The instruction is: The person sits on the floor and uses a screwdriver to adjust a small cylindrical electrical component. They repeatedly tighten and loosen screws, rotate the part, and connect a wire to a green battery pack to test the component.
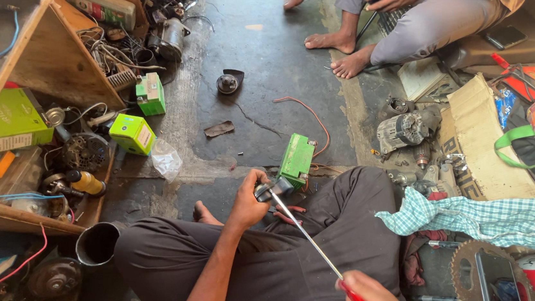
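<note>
Head view is showing the left hand (246, 204) gripping a small dark part (269, 189), while the right hand (367, 295) is clasping a red-handled screwdriver (311, 243), its long shaft slanting up-left from that hand into the part.

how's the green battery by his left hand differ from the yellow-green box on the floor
The green battery is a darker green, stands on edge near the left hand and seems to have wires at it; the yellow-green box is brighter, cube-like cardboard with a white label, lying loose by the shelf. Both are small, boxy and sit on the floor.
</note>
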